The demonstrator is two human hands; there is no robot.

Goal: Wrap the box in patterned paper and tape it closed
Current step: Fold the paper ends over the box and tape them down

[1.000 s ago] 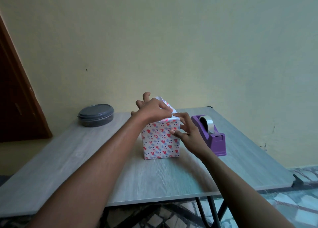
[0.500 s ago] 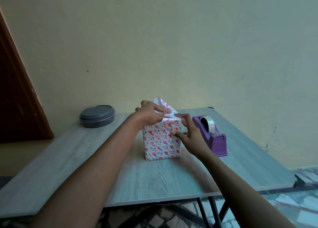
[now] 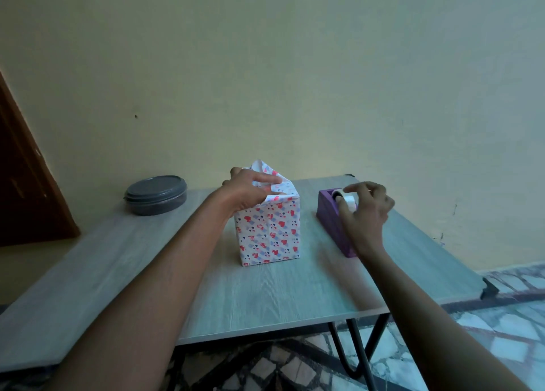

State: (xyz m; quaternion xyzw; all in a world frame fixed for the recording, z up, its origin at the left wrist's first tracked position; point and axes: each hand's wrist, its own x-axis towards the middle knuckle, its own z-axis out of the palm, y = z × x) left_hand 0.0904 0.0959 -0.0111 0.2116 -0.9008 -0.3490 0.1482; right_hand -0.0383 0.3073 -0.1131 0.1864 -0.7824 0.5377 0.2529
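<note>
- Wrapped box [image 3: 269,231] stands upright mid-desk [image 3: 265,296].
- Left hand [image 3: 247,191] pinches its folded top paper flap [image 3: 272,181].
- Right hand [image 3: 365,210], fingers curled, touches the tape roll [image 3: 348,200] in the purple dispenser [image 3: 331,219] beside it.

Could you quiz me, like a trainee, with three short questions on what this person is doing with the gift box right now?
1. True or false: the left hand holds the folded paper flaps at the top of the wrapped box.
2. What is the right hand reaching into? A) the grey lidded container B) the purple tape dispenser C) the box
3. Fill in: the box stands on the table between the grey container and the ____.

Key
1. True
2. B; its fingers curl at the tape roll.
3. Tape dispenser
</note>
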